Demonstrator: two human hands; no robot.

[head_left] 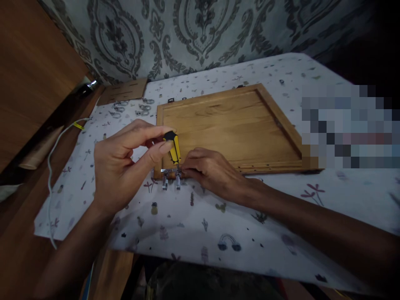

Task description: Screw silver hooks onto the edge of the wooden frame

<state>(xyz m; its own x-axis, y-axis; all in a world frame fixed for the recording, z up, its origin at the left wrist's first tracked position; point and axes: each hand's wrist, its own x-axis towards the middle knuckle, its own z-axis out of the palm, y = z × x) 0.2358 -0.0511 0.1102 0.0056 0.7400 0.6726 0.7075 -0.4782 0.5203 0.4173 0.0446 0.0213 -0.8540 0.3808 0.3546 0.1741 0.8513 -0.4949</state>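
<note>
A wooden framed panel [231,125] lies flat on a table covered with a patterned cloth. My left hand [125,166] is closed round a yellow and black screwdriver [174,148], which stands nearly upright with its tip at the panel's near left corner. There a metal hinge [170,177] sticks out over the panel's edge. My right hand [212,171] rests on the cloth beside it, fingertips pinched at the hinge and the screwdriver tip. Whether a screw is between those fingers is hidden.
Several loose metal hinges [137,109] lie on the cloth behind the panel's left corner, next to a flat brown board [123,91]. A white cable [54,162] runs down the left side. A wooden wall [28,75] stands at the left, patterned wallpaper [193,33] behind.
</note>
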